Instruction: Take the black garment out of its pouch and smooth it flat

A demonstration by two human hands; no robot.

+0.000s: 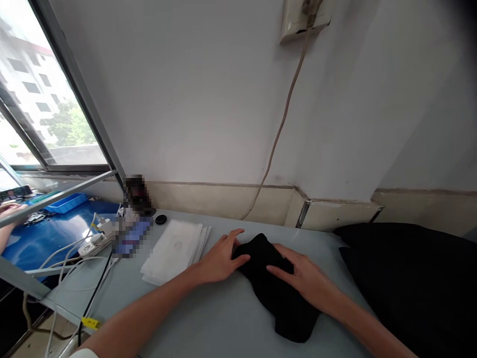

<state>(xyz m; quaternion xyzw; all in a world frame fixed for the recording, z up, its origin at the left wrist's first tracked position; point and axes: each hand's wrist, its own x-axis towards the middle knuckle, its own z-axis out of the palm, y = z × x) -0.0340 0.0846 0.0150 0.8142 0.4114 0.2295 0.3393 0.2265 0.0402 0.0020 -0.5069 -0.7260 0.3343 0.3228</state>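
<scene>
A small black cloth item lies on the grey table in front of me. My left hand rests at its left end, fingers stretched out and touching the fabric. Flat on top of the cloth, fingers extended toward the left, lies my right hand. Neither hand grips anything. A stack of white flat packets sits just left of my left hand.
A large pile of black fabric fills the table's right side. A white power strip with cables, a small black round object and a blurred item are at the left. Another person's hand is over a blue bench at far left.
</scene>
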